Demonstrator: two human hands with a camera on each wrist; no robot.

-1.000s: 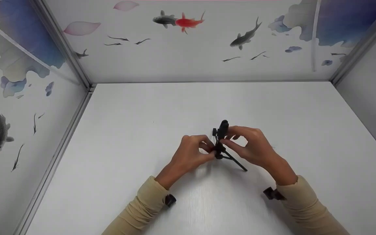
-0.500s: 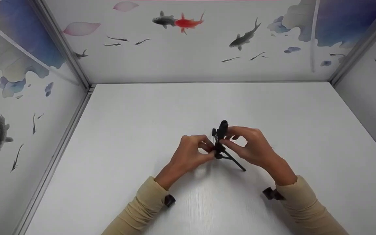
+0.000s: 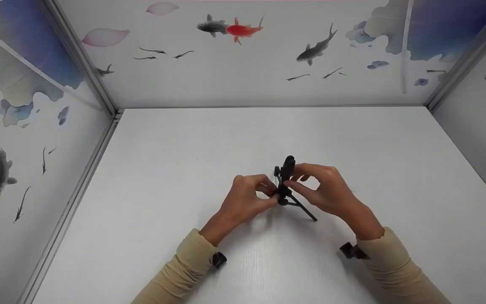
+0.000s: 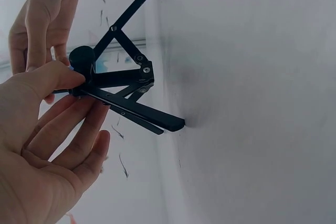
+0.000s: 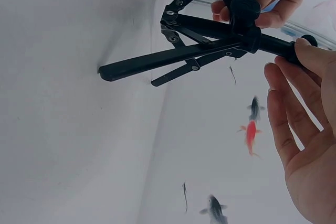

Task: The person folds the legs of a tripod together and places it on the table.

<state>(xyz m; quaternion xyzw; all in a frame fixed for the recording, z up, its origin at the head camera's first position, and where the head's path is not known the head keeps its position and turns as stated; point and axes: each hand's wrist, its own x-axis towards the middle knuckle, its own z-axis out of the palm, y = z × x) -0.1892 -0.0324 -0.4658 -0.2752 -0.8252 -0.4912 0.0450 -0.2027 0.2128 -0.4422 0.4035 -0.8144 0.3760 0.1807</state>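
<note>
A small black tripod (image 3: 287, 171) stands upright between the two hands, its legs spread and their ends at the white table. Low on it, my left hand (image 3: 245, 198) pinches the hub where the legs join, thumb close to a round knob (image 4: 82, 57) in the left wrist view. Higher up, my right hand (image 3: 331, 198) holds the upper column between thumb and fingers. Hinged braces (image 5: 194, 30) link the legs to the centre post in the right wrist view. Fingers partly hide the top of the tripod in both wrist views.
White panels with painted fish (image 3: 245, 29) and leaves enclose the white table (image 3: 175, 143) at the back and both sides. A metal frame post (image 3: 85, 55) rises at the back left corner. Small black cameras (image 3: 220, 259) sit at both wrists.
</note>
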